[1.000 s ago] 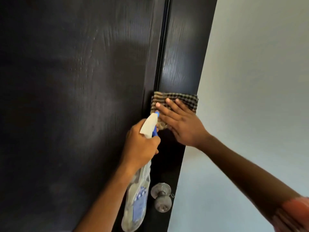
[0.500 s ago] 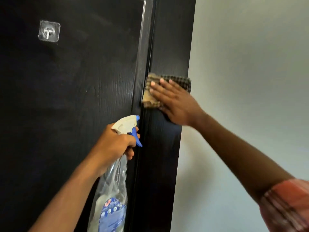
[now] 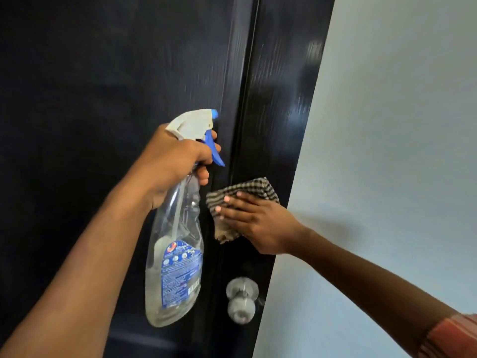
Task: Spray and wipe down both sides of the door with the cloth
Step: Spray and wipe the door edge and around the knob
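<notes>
A dark wooden door [image 3: 108,99] fills the left and middle of the head view, with a raised vertical strip [image 3: 278,94] along its right edge. My left hand [image 3: 170,161] grips a clear spray bottle [image 3: 175,257] with a white head and blue trigger, nozzle close to the door. My right hand [image 3: 255,220] lies flat on a checked brown cloth [image 3: 247,189], pressing it against the strip just above the knob. Wet streaks shine on the strip higher up.
A round silver door knob [image 3: 241,301] sticks out below the cloth. A pale blue-grey wall [image 3: 387,151] runs along the right of the door.
My right hand has slid the cloth down the strip toward the knob. The view has dropped, so the wall hook is gone and the knob shows again. The bottle stays in my left hand.
</notes>
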### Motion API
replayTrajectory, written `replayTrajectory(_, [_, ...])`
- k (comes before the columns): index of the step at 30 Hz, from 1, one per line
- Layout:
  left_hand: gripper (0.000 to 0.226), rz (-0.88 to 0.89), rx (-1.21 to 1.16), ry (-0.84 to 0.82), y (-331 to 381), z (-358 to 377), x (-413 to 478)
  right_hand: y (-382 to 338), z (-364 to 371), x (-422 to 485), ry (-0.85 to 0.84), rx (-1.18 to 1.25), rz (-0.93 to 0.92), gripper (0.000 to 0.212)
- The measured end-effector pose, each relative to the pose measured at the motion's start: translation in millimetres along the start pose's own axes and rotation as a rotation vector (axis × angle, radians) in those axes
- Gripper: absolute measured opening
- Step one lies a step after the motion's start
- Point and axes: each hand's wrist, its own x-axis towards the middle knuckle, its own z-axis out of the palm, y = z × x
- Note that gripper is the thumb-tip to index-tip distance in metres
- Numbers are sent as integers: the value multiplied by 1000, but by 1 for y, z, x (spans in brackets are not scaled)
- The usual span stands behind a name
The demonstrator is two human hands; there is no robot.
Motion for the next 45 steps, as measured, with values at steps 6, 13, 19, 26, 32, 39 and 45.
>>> replayTrajectory(6, [36,-99,40,-32,-37,-5,-53,1,-3,3,186,39,148,61])
replayTrajectory(13, [39,-229,55,1,-80,-35,-93,-4,-19,41,463,68,864,67])
replayTrajectory(19, [42,-303,56,11,-113,-64,-121,-80,26,50,466,221,777,60])
replayTrajectory(26, [44,-387,31,-77,-151,-109,-131,-147,61,61,336,375,740,61])
replayTrajectory(32, [38,-361,61,-150,-180,-181,-126,-180,78,102,438,403,1021,72])
replayTrajectory(39, [38,-361,63,-215,-220,-261,-106,-237,95,202,481,375,1292,75])
replayTrajectory(45, [46,-350,63,-210,-245,-301,-87,-293,116,255,123,394,830,72])
